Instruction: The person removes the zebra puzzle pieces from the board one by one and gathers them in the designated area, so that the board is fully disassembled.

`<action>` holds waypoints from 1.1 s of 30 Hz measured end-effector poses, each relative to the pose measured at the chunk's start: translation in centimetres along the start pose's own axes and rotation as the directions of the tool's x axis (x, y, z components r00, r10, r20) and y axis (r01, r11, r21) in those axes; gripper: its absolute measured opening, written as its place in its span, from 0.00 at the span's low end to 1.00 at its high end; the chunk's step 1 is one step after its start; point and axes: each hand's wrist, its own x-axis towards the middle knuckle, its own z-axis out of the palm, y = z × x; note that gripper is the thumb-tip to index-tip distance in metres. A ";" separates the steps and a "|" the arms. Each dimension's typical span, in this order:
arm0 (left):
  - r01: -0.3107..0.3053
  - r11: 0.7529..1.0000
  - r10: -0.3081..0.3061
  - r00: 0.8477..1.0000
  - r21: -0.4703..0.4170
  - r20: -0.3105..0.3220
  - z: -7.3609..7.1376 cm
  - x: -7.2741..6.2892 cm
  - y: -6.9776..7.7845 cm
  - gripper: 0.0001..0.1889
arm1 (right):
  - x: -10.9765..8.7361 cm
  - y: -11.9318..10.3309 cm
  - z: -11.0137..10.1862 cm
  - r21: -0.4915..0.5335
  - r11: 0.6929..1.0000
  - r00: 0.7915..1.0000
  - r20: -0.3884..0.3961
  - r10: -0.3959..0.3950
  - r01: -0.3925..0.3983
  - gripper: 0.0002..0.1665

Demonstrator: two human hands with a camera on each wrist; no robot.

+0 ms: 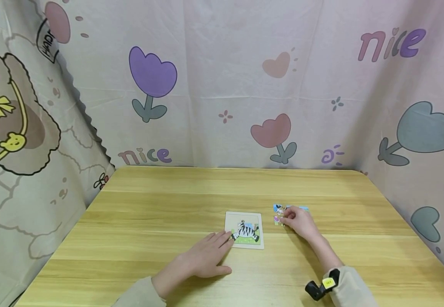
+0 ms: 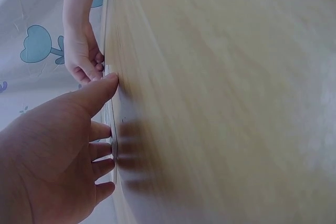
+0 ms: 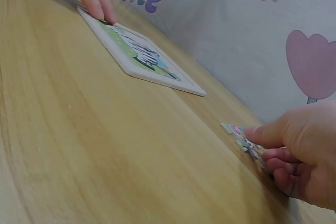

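A square jigsaw puzzle board (image 1: 243,246) with a pale frame lies on the table, a partly assembled zebra picture (image 1: 246,233) inside it. My left hand (image 1: 211,255) has its fingers straight, their tips resting on the board's left edge; the thumb points out to the side. Right of the board, my right hand (image 1: 300,222) pinches a small puzzle piece (image 3: 234,128) with green and pink on it between thumb and fingers, low over the table. Other loose puzzle pieces (image 1: 277,208) lie by its fingertips and partly under the hand.
The wooden table (image 1: 160,204) reaches back to a printed curtain (image 1: 206,76), which also hangs along the left and right sides. A black wrist camera (image 1: 317,290) on a strap sits at my right sleeve (image 1: 350,288).
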 end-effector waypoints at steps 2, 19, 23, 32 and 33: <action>-0.002 1.000 0.002 1.000 -0.001 -0.003 0.0 0.0 0.0 0.39 | 0.0 -0.1 -0.1 0.020 1.000 1.000 -0.016 -0.007 0.007 0.10; 0.015 1.000 -0.015 1.000 0.004 0.008 0.2 0.0 0.0 0.39 | -0.1 -5.9 3.0 0.283 0.958 0.989 0.125 -0.074 0.036 0.14; 0.017 1.000 -0.017 1.000 0.005 0.010 0.3 0.1 0.0 0.39 | -0.1 -7.1 4.2 0.301 0.950 0.979 0.157 -0.133 0.081 0.14; 0.023 1.000 -0.022 0.999 -0.010 0.031 -0.2 0.0 0.3 0.40 | 0.1 -8.1 5.8 0.189 0.967 0.942 0.257 -0.215 0.169 0.18; 0.020 1.000 -0.019 0.999 -0.007 0.032 -0.2 0.0 0.4 0.40 | 0.1 -8.2 5.8 0.174 0.968 0.940 0.260 -0.220 0.178 0.18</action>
